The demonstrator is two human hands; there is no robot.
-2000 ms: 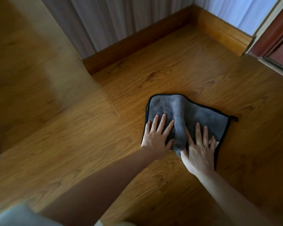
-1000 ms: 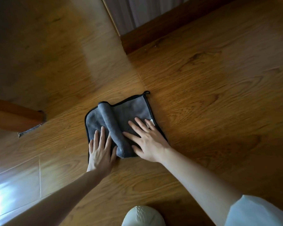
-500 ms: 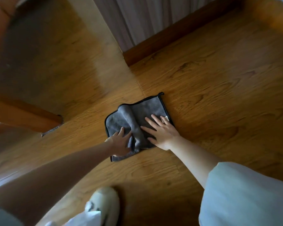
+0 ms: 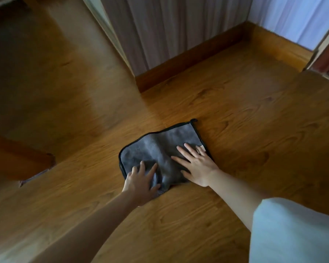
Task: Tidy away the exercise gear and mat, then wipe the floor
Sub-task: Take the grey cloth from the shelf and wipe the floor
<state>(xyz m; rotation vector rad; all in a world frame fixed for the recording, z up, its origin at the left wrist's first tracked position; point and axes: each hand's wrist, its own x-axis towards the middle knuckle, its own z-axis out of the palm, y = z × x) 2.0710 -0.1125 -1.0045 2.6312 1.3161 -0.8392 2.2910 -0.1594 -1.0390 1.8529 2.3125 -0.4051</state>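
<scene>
Sleeve fabric [image 4: 294,232], pale and loose, fills the lower right corner, and two bare forearms reach forward from the near edge over the wooden floor [image 4: 235,114]. Further out, the left hand [image 4: 141,182] lies on the near left part of a grey microfibre cloth [image 4: 160,149] edged in black; its fingers are spread and only slightly bent, pressing down on the fabric without curling round it. Just beside it, the right hand [image 4: 196,166] rests flat on the right half of the cloth, fingers straight and fanned out, the palm overlapping the cloth's near edge. Between the two hands the fabric bunches up into a soft ridge that runs away from the person. The cloth lies on the floor boards, its far right corner bearing a small black loop [image 4: 194,120], and a small pale tag [image 4: 202,148] shows at the right edge beside the fingertips. Beyond it a dark wooden skirting board [image 4: 188,61] runs along the foot of a wall corner, with striped wallpaper [image 4: 169,29] above. At far left, a brown wooden piece [image 4: 17,158] lies low on the floor, its nature unclear.
</scene>
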